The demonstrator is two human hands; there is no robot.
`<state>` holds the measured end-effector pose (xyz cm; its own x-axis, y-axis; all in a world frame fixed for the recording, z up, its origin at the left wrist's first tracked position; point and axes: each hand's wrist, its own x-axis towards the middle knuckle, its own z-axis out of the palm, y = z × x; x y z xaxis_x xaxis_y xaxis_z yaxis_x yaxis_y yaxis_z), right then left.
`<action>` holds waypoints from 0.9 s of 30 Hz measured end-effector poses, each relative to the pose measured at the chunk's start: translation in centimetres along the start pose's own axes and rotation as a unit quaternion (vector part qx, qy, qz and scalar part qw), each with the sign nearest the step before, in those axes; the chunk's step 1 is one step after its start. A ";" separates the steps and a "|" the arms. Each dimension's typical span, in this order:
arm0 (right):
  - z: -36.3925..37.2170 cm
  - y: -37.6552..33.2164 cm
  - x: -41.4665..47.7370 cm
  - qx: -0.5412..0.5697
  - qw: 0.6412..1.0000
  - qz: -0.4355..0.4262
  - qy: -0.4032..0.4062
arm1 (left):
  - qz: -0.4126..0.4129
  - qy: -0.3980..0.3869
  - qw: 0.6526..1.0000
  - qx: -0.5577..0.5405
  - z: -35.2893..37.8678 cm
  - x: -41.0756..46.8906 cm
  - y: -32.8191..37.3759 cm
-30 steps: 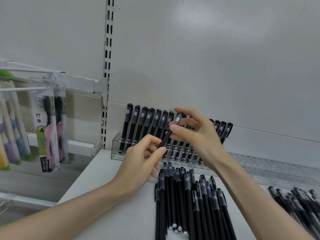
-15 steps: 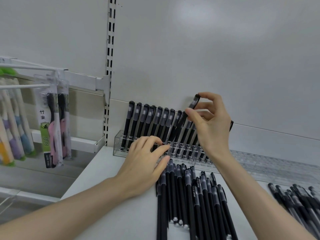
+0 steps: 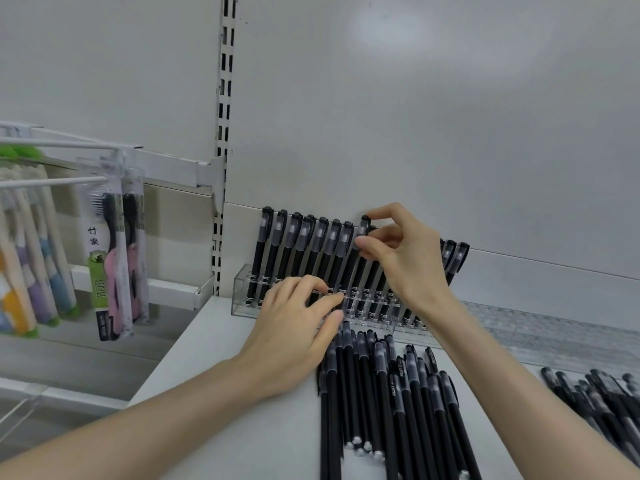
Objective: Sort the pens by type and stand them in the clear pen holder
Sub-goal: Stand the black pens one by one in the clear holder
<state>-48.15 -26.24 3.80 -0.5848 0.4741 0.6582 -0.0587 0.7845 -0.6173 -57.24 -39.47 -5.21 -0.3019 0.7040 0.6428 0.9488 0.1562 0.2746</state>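
Nearest to us, a bundle of loose black pens [image 3: 381, 403] lies lengthwise on the white shelf [image 3: 214, 358], caps pointing away from us. A second heap of black pens [image 3: 602, 400] lies well apart at the right edge.

Just past the bundle's caps we see the left hand [image 3: 294, 330] lying palm down. Its fingers [image 3: 311, 284] are loosely bent with the tips touching the front top edge of the clear pen holder [image 3: 242, 289], and they grip nothing.

The holder stands at the back of the shelf, against the grey rear panel [image 3: 450, 133]. It carries a row of standing pens [image 3: 304, 247], all leaning to the right.

Above it, the right hand [image 3: 408, 261] pinches one black pen [image 3: 363, 226] at its cap, thumb at the side and forefinger on the top. This pen stands in the row, its lower end down among the holder's slots and its cap higher than its neighbours' caps.

To the left, packed toothbrushes [image 3: 114, 265] hang on white hooks beside a slotted upright rail [image 3: 225, 98].
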 end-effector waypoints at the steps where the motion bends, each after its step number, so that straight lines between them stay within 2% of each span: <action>1: -0.1 0.0 0.1 -0.001 1.000 0.004 -0.009 | -0.001 0.000 1.000 0.001 0.0 0.0 0.0; 8: 0.2 0.5 -0.3 -0.008 0.999 0.023 -0.025 | -0.004 -0.003 1.000 0.003 0.0 0.0 0.0; 18: -1.0 0.4 -2.3 -0.067 0.997 0.007 -0.026 | -0.012 0.005 1.000 0.026 -1.1 0.2 1.1; 22: -2.5 0.4 -4.0 -0.076 0.996 0.000 -0.053 | -0.063 -0.018 0.998 0.005 -2.9 0.3 2.7; 27: -4.3 1.0 -7.0 -0.122 0.982 0.008 -0.146 | -0.174 -0.055 0.983 -0.015 -4.4 -2.6 6.3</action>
<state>-40.67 -27.02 0.44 -0.7937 0.3793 0.4756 0.1263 0.8675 -0.4811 -50.86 -43.33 -2.01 -0.5943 0.6830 0.4246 0.7859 0.3812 0.4868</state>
